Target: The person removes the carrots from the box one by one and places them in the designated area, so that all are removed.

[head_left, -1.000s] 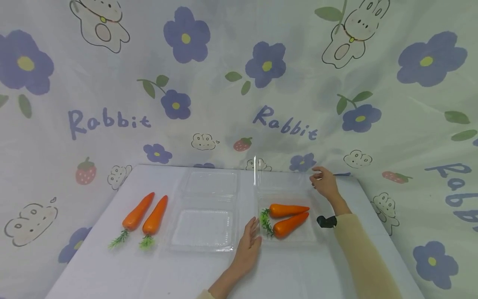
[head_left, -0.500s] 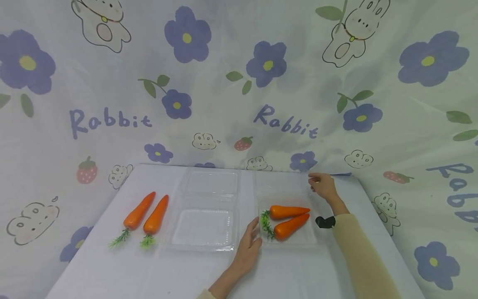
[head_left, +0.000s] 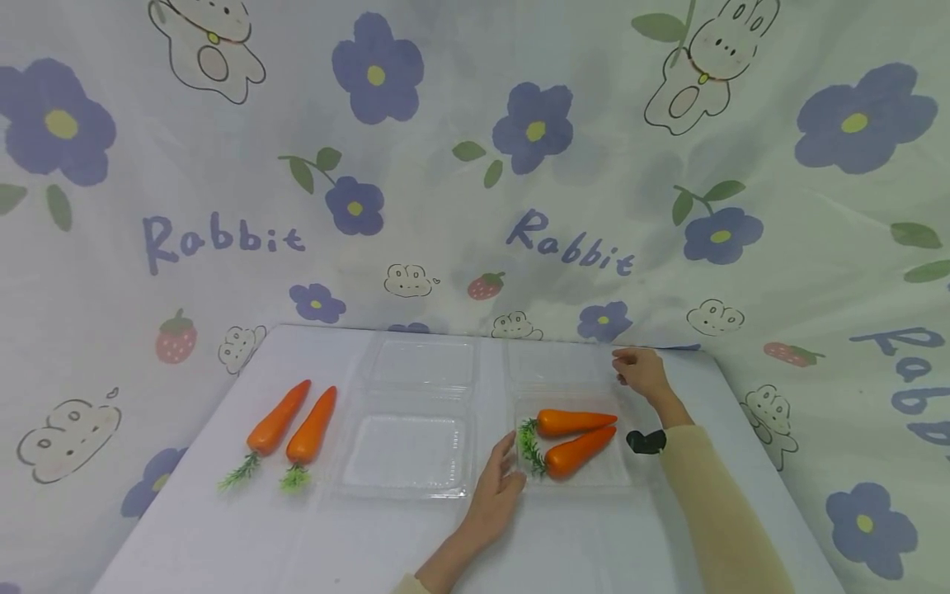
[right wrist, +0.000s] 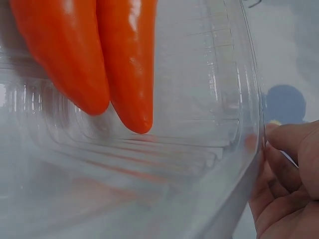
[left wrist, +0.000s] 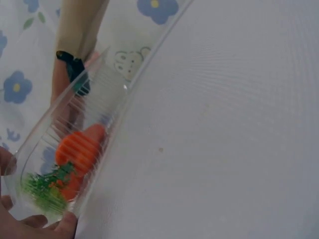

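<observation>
My left hand [head_left: 491, 499] rests against the left side of the right-hand clear plastic clamshell box [head_left: 586, 483], its fingers fairly straight along the wall. In the left wrist view, fingertips [left wrist: 7, 162] touch the rim and the thumb lies low at the corner. Inside the box are two orange carrots [head_left: 575, 421] with green tops toward my left hand. At the back, the box's lid [head_left: 557, 363] lies folded open. My right hand [head_left: 642, 375] pinches the lid's right edge between thumb and curled fingers, as the right wrist view shows.
A second clear clamshell box [head_left: 404, 454] stands open to the left, its lid [head_left: 423, 363] laid back. Further left lie two more carrots [head_left: 312, 425] on the white table [head_left: 245, 553]. A patterned cloth [head_left: 438, 165] hangs behind the table.
The right box's lid, partly raised a second ago, has tipped back and down. My right hand has moved slightly lower with it. The left hand has stayed almost still.
</observation>
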A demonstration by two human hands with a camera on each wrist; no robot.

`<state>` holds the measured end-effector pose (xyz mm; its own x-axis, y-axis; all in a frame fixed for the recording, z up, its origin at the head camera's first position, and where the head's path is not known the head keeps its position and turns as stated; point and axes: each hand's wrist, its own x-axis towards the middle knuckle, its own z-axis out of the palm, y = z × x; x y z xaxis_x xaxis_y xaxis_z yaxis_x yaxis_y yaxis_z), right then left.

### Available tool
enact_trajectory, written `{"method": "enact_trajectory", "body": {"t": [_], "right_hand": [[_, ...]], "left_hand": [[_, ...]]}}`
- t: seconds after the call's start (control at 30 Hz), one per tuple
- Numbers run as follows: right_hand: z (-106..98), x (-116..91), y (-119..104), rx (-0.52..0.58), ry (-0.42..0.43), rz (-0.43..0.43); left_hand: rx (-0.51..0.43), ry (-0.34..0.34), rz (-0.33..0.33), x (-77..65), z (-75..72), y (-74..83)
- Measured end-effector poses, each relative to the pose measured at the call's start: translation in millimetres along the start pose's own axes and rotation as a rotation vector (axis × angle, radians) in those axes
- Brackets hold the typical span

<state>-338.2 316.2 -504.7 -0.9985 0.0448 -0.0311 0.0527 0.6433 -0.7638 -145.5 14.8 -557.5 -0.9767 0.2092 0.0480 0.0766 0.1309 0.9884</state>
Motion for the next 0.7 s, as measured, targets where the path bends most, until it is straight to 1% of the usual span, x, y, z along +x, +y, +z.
{"method": "enact_trajectory", "body": {"t": [0.13,0.4,0.6,0.7], "right_hand": [[-0.3,0.8,0.3,0.003,-0.028,0.031],[-0.6,-0.5,-0.4,-0.005,-0.110,0.091],[-0.1,1.6,1.7,0.014,-0.126,0.120],[0.7,2.7,3.2,0.016,-0.123,0.130]], "left_hand": [[0.005,-0.001,-0.001,-0.1,-0.5,1.8],[0.001,-0.012,0.002,0.5,0.8,0.1],[-0.003,-0.019,0.032,0.1,1.0,-0.6],[0.002,-0.024,0.025,0.4,0.7,0.1]]}}
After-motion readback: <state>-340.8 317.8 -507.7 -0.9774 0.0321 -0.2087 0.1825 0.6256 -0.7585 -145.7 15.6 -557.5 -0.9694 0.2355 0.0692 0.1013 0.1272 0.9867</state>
